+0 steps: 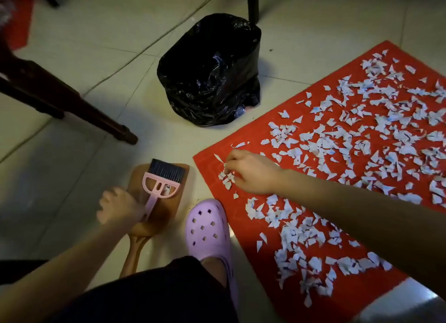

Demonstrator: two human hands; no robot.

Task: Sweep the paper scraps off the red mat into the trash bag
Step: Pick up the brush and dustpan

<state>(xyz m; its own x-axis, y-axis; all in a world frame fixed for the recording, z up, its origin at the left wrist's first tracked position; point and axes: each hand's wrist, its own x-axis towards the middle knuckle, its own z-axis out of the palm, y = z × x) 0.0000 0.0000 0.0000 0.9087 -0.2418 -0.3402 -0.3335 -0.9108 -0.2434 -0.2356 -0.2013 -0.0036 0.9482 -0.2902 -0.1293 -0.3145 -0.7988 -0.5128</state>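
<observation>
Paper scraps (357, 134) cover the mat (207, 168), mostly right of the fingers (231, 158) of the right hand (253, 175). Beyond them the trash bag (212, 74) stands on the floor (72, 57). Left of them the brush (161, 177) lies on the dustpan (166, 214), its handle in the left hand (120, 209).

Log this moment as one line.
left hand: grips pink brush on dustpan | right hand: pinches paper scraps on red mat | trash bag: beside mat

Bright red on the mat (207, 175) at right, dotted all over with white paper scraps (337, 139) flecked blue; glossy black on the trash bag (210, 76) at upper centre; pink brush (154, 197) with black bristles and tan dustpan (169, 214) at lower left; lilac clog (207, 228) patterned with small holes; pale cream floor tiles (96, 45)
</observation>
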